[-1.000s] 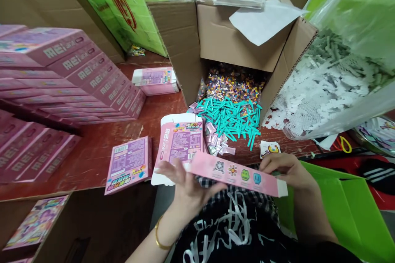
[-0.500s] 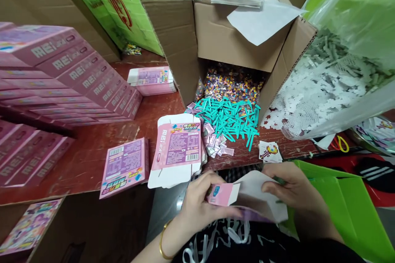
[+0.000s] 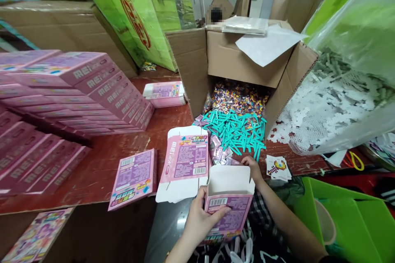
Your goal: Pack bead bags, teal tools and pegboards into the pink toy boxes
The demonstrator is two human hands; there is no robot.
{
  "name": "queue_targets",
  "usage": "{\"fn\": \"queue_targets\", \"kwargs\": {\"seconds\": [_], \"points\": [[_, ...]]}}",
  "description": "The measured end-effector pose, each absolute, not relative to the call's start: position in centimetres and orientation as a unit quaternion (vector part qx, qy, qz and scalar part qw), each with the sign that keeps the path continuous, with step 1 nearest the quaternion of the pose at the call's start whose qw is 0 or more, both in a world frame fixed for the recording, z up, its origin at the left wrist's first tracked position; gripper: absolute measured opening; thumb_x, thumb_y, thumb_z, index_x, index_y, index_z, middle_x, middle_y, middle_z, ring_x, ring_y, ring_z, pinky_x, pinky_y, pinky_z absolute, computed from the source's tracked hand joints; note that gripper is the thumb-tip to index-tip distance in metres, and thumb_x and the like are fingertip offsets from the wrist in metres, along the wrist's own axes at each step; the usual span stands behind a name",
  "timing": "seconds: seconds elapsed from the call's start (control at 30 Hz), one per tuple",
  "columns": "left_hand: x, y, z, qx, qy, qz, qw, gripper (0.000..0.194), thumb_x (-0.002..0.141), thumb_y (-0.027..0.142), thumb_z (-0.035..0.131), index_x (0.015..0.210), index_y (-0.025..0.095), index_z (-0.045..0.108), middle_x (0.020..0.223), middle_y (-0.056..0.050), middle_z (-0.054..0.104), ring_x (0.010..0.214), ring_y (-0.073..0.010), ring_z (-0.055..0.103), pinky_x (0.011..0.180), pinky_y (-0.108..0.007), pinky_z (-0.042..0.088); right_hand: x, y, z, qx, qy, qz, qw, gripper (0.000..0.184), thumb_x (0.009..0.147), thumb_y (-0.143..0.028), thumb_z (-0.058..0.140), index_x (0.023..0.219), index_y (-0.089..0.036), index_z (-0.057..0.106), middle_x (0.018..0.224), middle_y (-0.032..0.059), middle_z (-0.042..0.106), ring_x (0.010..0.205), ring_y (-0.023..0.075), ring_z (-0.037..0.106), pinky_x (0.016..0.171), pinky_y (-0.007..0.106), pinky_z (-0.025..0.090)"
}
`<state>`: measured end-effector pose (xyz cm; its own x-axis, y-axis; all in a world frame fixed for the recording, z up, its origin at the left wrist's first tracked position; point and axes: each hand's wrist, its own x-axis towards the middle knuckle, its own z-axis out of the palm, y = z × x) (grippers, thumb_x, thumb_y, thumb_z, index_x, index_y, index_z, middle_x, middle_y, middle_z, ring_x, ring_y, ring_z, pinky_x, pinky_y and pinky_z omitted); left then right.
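One open pink box [image 3: 236, 213] sits between left thumb [image 3: 220, 214] and left fingers [image 3: 201, 195].

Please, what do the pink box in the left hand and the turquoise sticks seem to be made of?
Pink box, in the left hand: probably thin, smooth printed cardboard, as its flap is plain white inside. Turquoise sticks: likely moulded plastic, fairly matte, judging by their uniform colour and repeated shape.

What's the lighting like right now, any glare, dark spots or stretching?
Head view: the held box shows its barcode fairly clearly; the clear bag has a sheen, the grey surface a bright spot; deep shadow lies beneath the red table; stacked boxes at left look stretched.
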<state>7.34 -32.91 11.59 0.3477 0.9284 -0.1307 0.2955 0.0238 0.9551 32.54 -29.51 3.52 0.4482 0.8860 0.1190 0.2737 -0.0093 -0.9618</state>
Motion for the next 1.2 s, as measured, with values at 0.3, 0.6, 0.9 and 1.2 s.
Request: {"fn": "queue_targets", "kwargs": {"seconds": [0.3,0.6,0.9,1.2], "points": [[7.8,-28.0,16.3,0.577,0.500,0.333,0.554,0.045,0.062,0.040,0.081,0.091,0.018,0.055,0.079,-0.003,0.070,0.074,-0.0227,0.067,0.071,-0.035,0.054,30.6,-26.9,18.4,-0.492,-0.625,0.329,0.510,0.014,0.080,-0.034,0.072,0.076,-0.020,0.070,0.073,0.0028,0.069,0.068,0.0171,0.064,0.065,0.029,0.051],[5.4,-24.4,19.6,0.546,0.555,0.380,0.499,0.046,0.057,0.045,0.083,0.088,0.019,0.060,0.074,-0.003,0.071,0.070,-0.0233,0.068,0.069,-0.034,0.056,27.7,-17.9,20.3,-0.458,-0.404,0.335,0.717,0.035,0.062,-0.045,0.083,0.076,-0.020,0.064,0.068,0.0009,0.066,0.062,0.0158,0.063,0.061,0.029,0.054],[3.4,-22.0,17.5,0.494,0.588,0.360,0.529,0.055,0.055,0.054,0.081,0.092,0.019,0.059,0.077,-0.005,0.072,0.070,-0.0260,0.069,0.064,-0.035,0.056,27.3,-13.7,18.7,-0.444,-0.625,0.424,0.482,0.026,0.076,-0.042,0.073,0.087,-0.018,0.071,0.085,0.0048,0.072,0.077,0.0184,0.067,0.072,0.031,0.055],[-0.3,-21.2,13.2,0.585,0.653,0.454,0.161,0.103,0.059,0.056,0.079,0.141,0.008,0.037,0.149,-0.027,0.033,0.140,-0.0438,0.028,0.114,-0.062,0.019,27.9,3.6,15.1,-0.661,-0.440,0.281,0.539,0.027,0.072,-0.034,0.071,0.062,-0.018,0.052,0.073,0.0055,0.065,0.080,0.0214,0.062,0.079,0.036,0.050]]}}
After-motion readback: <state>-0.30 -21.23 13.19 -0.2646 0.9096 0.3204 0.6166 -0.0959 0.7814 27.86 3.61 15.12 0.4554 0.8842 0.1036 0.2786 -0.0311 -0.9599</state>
